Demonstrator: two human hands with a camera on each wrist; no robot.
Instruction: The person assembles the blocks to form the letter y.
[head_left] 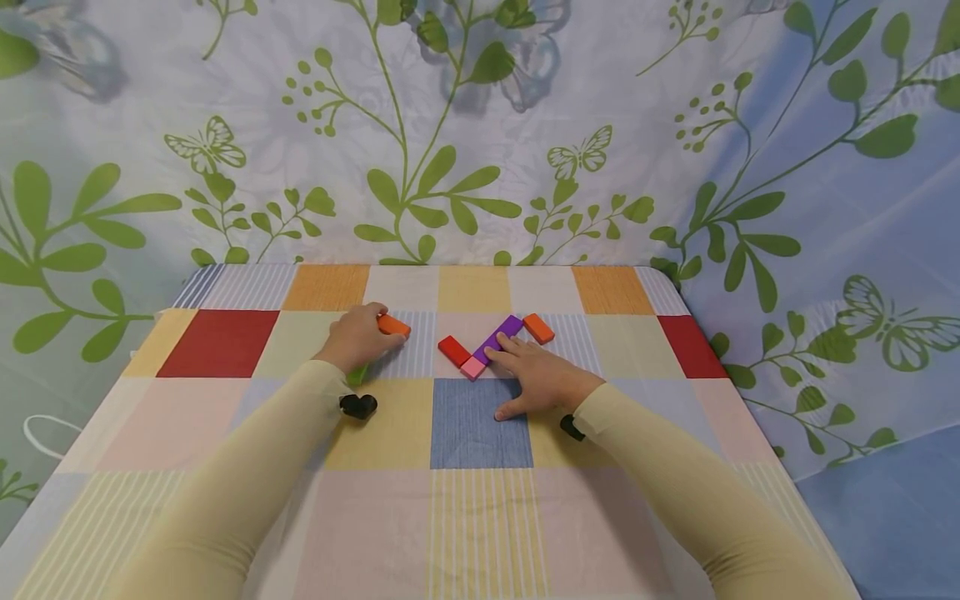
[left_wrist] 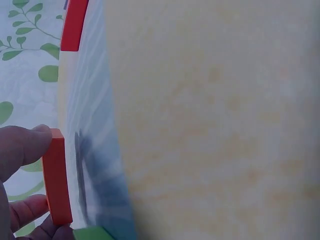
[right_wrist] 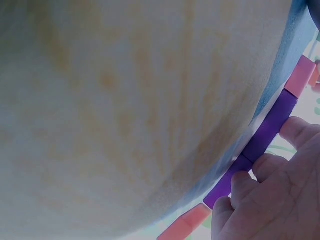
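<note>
Wrist views alone show the grips — left hand (head_left: pixel 358 337) pinching a flat orange block (left_wrist: pixel 56 176), right hand's (head_left: pixel 538 377) straight fingers (right_wrist: pixel 298 131) pressing a smooth purple bar (right_wrist: pixel 261 141).

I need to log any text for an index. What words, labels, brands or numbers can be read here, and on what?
None: no words, numbers or brands show in any view.
The blocks, such as the purple block and the orange block, have plain faces.
The checked tablecloth and the backdrop carry only patterns.
</note>
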